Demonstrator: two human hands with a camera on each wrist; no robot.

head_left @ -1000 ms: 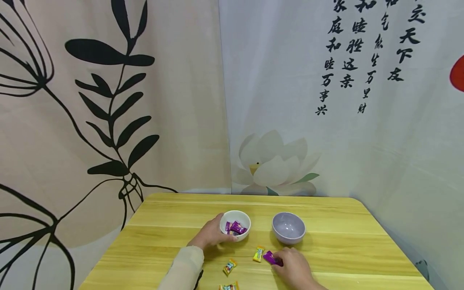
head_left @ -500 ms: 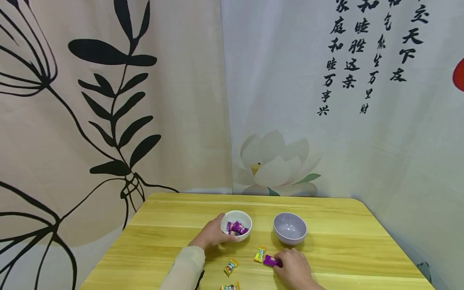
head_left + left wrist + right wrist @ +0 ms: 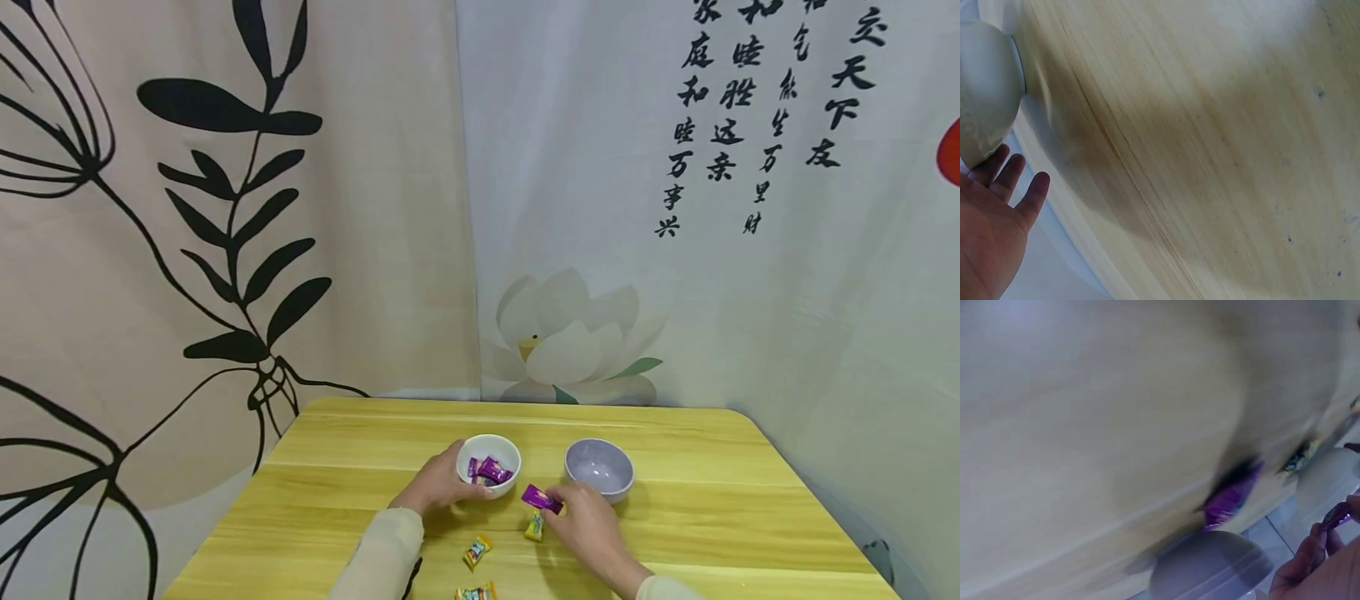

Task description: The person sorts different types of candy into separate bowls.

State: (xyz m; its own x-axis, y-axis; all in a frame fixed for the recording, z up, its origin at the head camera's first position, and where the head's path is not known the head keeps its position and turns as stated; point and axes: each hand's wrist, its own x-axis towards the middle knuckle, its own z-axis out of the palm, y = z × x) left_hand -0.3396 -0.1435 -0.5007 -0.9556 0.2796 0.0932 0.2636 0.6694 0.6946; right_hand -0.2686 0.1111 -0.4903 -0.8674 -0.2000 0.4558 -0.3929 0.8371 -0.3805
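Observation:
My left hand (image 3: 440, 483) holds the side of a white bowl (image 3: 467, 492), thumb on the near side. Several purple-wrapped candies (image 3: 492, 469) lie inside it. In the left wrist view, fingers (image 3: 1032, 197) are against the lower part of the bowl (image 3: 988, 87). My right hand (image 3: 588, 525) pinches a purple-wrapped candy (image 3: 538, 497) above the table, between the two bowls. A lavender bowl (image 3: 600, 467) stands just behind that hand. The right wrist view has another purple candy (image 3: 1232, 497) on the table beside the lavender bowl (image 3: 1210, 569).
A yellow-wrapped candy (image 3: 534, 527) lies under the held one. Two more yellow-orange candies, a middle one (image 3: 477, 552) and a near one (image 3: 476, 592), lie towards the front of the wooden table (image 3: 675, 533). A printed cloth (image 3: 390, 208) hangs behind.
My right hand has lifted the purple candy off the table and carried it left and away from me, past the yellow candy. The left hand stays on the white bowl.

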